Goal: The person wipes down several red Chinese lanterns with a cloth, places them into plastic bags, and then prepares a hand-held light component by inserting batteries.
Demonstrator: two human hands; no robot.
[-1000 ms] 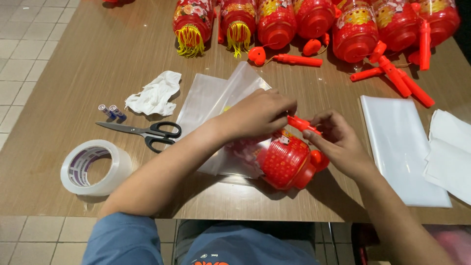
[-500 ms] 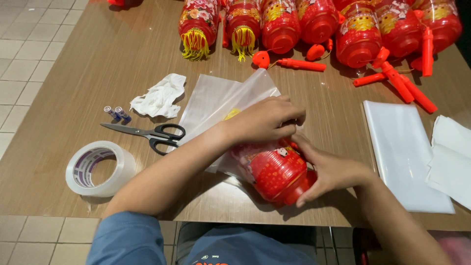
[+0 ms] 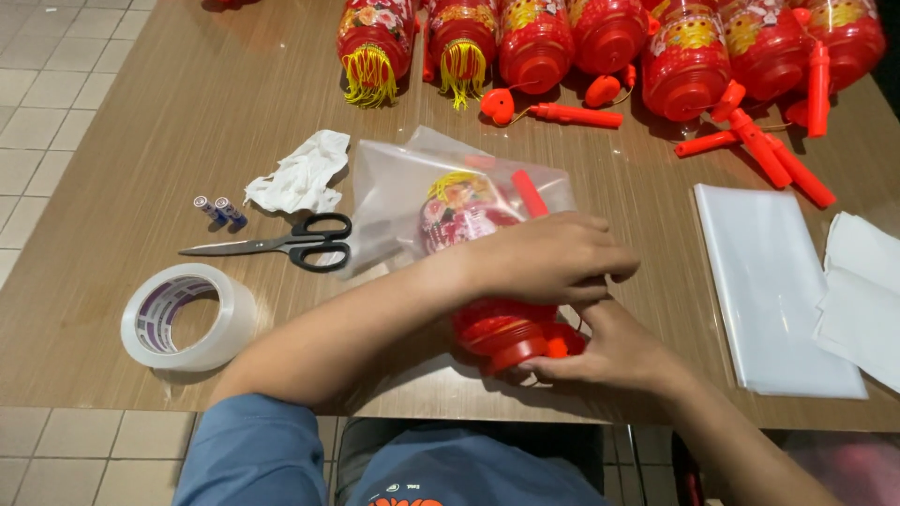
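Red lantern (image 3: 469,234), half inside clear bag (image 3: 394,187), near tabletop (image 3: 187,112) edge. Left hand (image 3: 548,258) gripping body; right hand (image 3: 609,351) cupping base. Best slid in straight, bag mouth held wide.

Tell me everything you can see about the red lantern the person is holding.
The red lantern is a rounded toy of glossy red plastic with a colourful picture panel and a yellow tassel at its far end. It lies on its side near the front edge of the wooden table, its far half inside a clear plastic bag. The left hand presses on top; the right hand cups its ribbed red base. A red stick lies alongside in the bag.
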